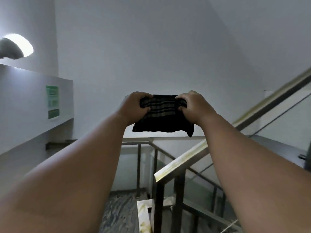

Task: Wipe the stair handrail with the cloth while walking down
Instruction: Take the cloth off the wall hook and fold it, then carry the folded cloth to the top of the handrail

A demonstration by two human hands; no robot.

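Observation:
A dark striped cloth [164, 117] is stretched out in front of me at arm's length, held up in the air. My left hand [135, 107] grips its left edge and my right hand [196, 107] grips its right edge. The metal stair handrail [180, 163] runs from lower centre up to the right, below and behind my right forearm. The cloth does not touch the rail.
Dark metal balusters [159, 204] and glass panels stand under the rail. A lower railing [138, 142] borders the stairwell ahead. A patterned landing floor [121, 209] lies below. A white wall with a green notice [53, 101] and a wall lamp [18, 46] is at left.

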